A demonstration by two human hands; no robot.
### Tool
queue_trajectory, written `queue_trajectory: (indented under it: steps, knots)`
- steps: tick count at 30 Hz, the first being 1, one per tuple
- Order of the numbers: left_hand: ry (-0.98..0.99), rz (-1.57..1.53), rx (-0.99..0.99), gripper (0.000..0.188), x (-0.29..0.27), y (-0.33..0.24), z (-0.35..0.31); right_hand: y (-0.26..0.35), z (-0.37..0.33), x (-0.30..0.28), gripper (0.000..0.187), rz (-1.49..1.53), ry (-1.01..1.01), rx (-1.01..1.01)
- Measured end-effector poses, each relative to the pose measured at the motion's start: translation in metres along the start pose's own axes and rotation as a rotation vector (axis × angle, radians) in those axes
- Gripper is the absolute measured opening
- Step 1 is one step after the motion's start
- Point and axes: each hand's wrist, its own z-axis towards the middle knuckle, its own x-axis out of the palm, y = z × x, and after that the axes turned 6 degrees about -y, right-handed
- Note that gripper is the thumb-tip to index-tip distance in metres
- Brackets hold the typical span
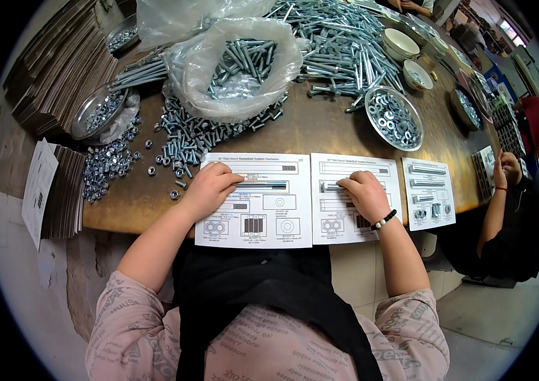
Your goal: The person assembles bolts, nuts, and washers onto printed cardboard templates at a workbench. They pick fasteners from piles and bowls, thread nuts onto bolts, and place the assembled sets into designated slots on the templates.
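Observation:
Two printed cards with hardware outlines lie side by side at the table's front edge. On the left card (295,232), a long steel bolt (269,185) lies along an outlined row. My left hand (211,190) rests over its left end, fingers closed together on it. Upon the middle card (339,238) is another bolt (325,187), its hex head showing at the left. The fingers of my right hand (367,195) close over its shank, which is mostly hidden. A third card (444,216) at the right carries several bolts and small fasteners.
A clear plastic bag (187,89) of bolts stands beyond the cards, near a large bolt pile (345,44). Loose nuts (107,168) spread at left. Washers fill a metal bowl (415,136). Stacked cardboard (60,70) rises far left. A co-worker's hands (507,170) are at right.

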Motion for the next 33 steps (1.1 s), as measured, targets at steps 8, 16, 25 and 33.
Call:
queue_trajectory:
  steps: [8,16,25,33]
  knots:
    - [-0.008,0.019,0.010,0.023,0.000,-0.001,-0.001,0.003,0.004,-0.004,0.025,0.047,-0.045,0.051]
    - [-0.188,0.058,-0.038,0.026,-0.013,-0.008,0.019,0.024,0.090,0.031,0.020,0.106,-0.060,0.053]
    - [-0.187,0.239,-0.107,0.023,0.026,0.008,0.081,0.041,0.180,0.102,0.027,-0.104,0.054,0.073]
    - [0.032,0.458,-0.370,0.016,0.050,0.003,0.125,0.029,0.180,0.086,0.020,0.023,0.214,0.169]
